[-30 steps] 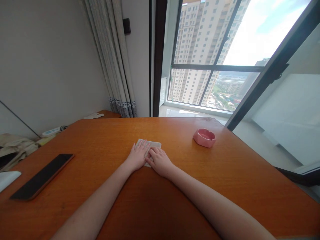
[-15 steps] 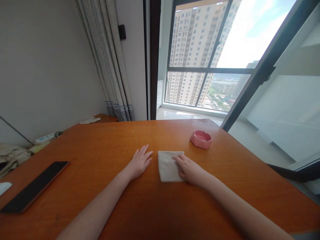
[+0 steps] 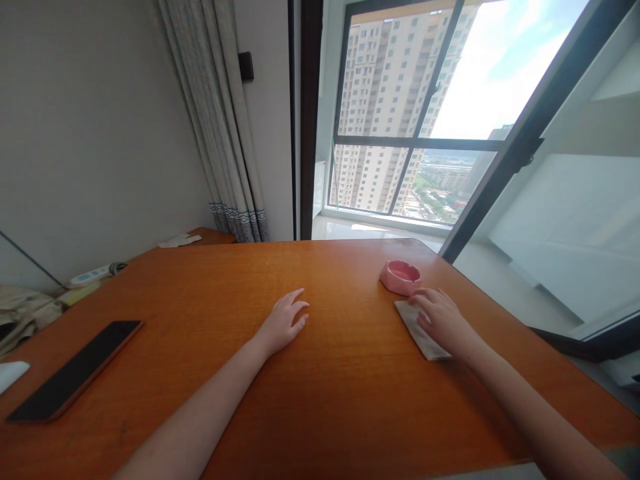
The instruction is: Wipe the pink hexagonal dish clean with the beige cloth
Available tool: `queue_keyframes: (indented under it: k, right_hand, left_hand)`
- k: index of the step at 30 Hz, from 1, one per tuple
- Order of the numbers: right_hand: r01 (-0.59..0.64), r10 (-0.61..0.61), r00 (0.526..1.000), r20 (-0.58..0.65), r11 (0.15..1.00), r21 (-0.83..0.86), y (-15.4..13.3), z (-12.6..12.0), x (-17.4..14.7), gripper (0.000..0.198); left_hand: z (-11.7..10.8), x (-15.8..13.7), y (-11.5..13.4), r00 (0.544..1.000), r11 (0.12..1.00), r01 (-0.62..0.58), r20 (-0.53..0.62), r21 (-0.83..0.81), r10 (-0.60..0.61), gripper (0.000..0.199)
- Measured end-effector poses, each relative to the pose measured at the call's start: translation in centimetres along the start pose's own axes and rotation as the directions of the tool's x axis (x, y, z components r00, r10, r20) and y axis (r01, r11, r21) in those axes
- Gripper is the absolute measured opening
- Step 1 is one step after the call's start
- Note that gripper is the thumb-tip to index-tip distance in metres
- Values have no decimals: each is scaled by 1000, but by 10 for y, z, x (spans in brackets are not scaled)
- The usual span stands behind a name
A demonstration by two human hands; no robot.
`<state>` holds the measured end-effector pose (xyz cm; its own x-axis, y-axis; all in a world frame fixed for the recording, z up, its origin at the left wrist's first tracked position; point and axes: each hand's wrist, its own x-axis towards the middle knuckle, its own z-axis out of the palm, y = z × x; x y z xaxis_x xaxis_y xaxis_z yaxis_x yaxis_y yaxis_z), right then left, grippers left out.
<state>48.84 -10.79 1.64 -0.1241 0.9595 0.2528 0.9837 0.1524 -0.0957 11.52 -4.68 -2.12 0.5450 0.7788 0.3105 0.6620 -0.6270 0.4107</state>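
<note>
A folded off-white cloth (image 3: pixel 418 333) lies flat on the brown wooden table at the right, just in front of the pink ashtray (image 3: pixel 400 277). My right hand (image 3: pixel 443 320) rests over the cloth's right side, fingers slightly bent and apart, fingertips near the ashtray's front edge. Part of the cloth is hidden beneath that hand. Left of the table's middle, my left hand (image 3: pixel 285 323) is set down on the bare wood with its fingers loosely spread and nothing in them.
A dark flat phone-like slab (image 3: pixel 75 372) lies on the table (image 3: pixel 225 280) at the left, with a white object (image 3: pixel 11 375) beside it. A power strip (image 3: pixel 93 275) sits along the far left edge. Beyond the table are a curtain (image 3: pixel 220 120) and a window.
The cloth has moved right with my right hand, from the table's middle to just before the ashtray, and now lies turned at an angle. My left hand has barely shifted.
</note>
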Motion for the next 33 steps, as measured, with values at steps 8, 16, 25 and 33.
queue_keyframes:
  k: [8,16,25,33]
  right_hand:
    - [305,-366,930,-14,753,582,-195,57,54,65]
    - [271,-331,943,-31,713,647,-207,83,55,45]
    - [373,-408,912,-28,802,466,-199,67,59,47]
    - [-404,391,881,-266,915,6,-51,22,85,56]
  left_hand:
    - [3,0,15,982,993,-106,150,-59,114,24]
    - [15,0,12,981,992,-121,149,-27,124,35]
    - [10,-1,15,982,990,-102,148,-95,116,27]
    - [6,0,15,990,984,-43,125,-176,66,25]
